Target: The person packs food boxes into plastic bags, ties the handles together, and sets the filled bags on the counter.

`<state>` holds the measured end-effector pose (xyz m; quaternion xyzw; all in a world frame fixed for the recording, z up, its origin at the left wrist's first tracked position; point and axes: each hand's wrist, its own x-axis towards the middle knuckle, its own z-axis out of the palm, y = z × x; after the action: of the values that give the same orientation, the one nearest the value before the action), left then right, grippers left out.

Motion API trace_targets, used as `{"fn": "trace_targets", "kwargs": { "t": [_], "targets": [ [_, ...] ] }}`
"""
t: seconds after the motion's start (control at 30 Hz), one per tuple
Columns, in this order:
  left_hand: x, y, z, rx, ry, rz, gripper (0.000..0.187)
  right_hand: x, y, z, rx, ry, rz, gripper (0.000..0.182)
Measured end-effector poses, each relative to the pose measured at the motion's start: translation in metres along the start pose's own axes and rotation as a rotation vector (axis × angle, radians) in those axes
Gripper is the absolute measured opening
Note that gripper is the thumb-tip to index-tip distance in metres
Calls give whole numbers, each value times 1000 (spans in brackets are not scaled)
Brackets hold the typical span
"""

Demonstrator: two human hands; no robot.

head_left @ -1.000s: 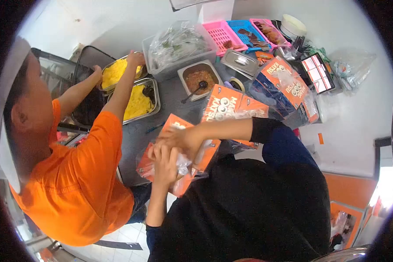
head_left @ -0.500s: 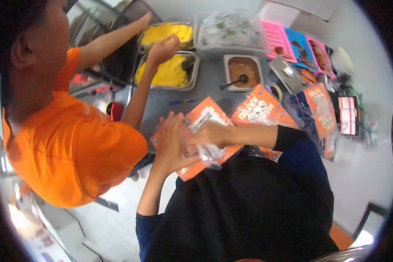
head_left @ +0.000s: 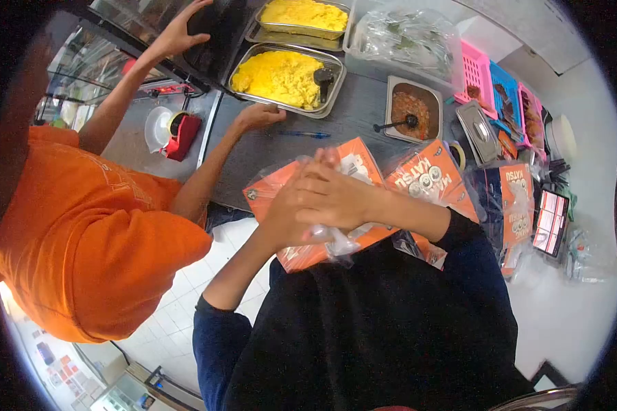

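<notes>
In the head view, the left hand (head_left: 281,211) and right hand (head_left: 334,198) are overlapping, fingers close together, on an orange, white-printed package (head_left: 305,255) in clear bunched plastic; whether they are pinching it, I cannot tell. Two matching packages (head_left: 451,188) are lying toward three o'clock, two yellow-filled trays (head_left: 339,77) toward twelve.

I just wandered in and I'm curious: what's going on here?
The camera wearer has their left hand and right hand together on an orange package in clear plastic, which bunches up beside the hands. Two similar packages lie to the right. On the left, a co-worker in orange has one hand beside a metal tray of yellow food.
</notes>
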<state>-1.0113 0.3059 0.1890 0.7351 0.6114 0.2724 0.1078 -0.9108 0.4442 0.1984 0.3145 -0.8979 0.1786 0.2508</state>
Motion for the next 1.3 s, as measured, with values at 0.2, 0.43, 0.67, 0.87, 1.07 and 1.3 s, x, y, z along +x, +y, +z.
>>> {"fn": "trace_targets", "kwargs": {
  "t": [0.2, 0.43, 0.67, 0.87, 1.07, 1.3],
  "targets": [
    [3, -2, 8, -228, -72, 23, 70, 29, 21, -4, 216, -276, -62, 33],
    [18, 6, 18, -330, -148, -69, 44, 40, 135, 45, 1010, -804, 291, 60],
    [14, 12, 13, -412, -166, -27, 42, 28, 107, 56, 1054, -1153, 527, 80],
    [20, 12, 9, -689, -120, 35, 41, 41, 98, 47, 973, -652, 341, 57],
    [9, 17, 21, -815, -83, 56, 47, 86, 55, 82, 756, -610, -79, 44],
    [-17, 26, 29, -1002, 67, -251, 46, 76, 64, 70, 587, -536, 191, 47]
  ]
}}
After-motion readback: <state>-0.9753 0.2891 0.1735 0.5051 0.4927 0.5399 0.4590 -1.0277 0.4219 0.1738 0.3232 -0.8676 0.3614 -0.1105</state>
